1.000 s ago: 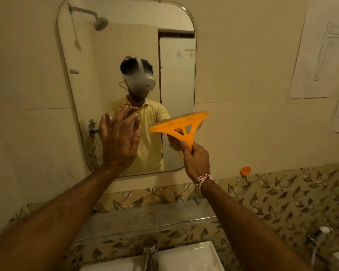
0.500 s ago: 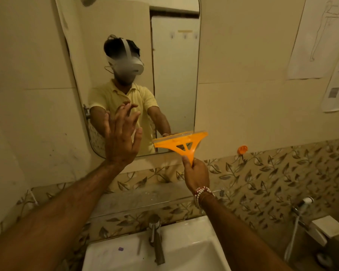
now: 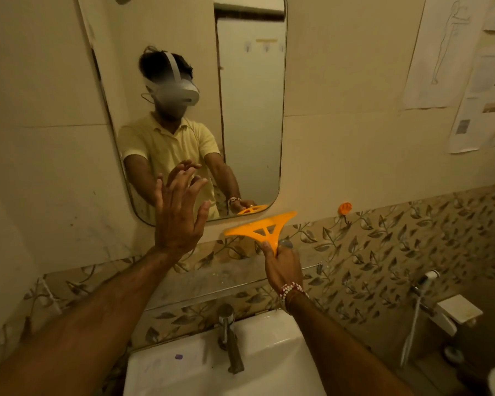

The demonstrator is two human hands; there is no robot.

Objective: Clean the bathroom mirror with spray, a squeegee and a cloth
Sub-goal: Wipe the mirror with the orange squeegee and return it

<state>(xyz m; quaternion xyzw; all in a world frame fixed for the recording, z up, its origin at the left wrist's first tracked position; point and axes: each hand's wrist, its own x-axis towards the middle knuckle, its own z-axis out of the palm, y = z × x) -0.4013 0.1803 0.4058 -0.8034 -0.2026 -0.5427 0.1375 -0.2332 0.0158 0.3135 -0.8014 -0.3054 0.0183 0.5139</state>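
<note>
head view, left hand (image 3: 177,215) spread wide by mirror (image 3: 252,115), right hand (image 3: 282,264) grip holding orange squeegee (image 3: 262,227), sink (image 3: 272,364) below

1. White basin (image 3: 283,352) at bottom centre, with a small purple mark (image 3: 178,356) on its left side.
2. Metal tap (image 3: 229,335) standing upright at the basin's back edge.
3. Narrow shelf (image 3: 212,277) running along the wall above the tap.
4. Leaf-patterned tile band (image 3: 383,247) across the lower wall.
5. Small orange hook (image 3: 344,208) stuck just above that band.
6. Paper sheets (image 3: 437,52) pinned at upper right, one bearing a line-drawn figure.
7. Hand sprayer (image 3: 425,281) hanging at lower right.
</note>
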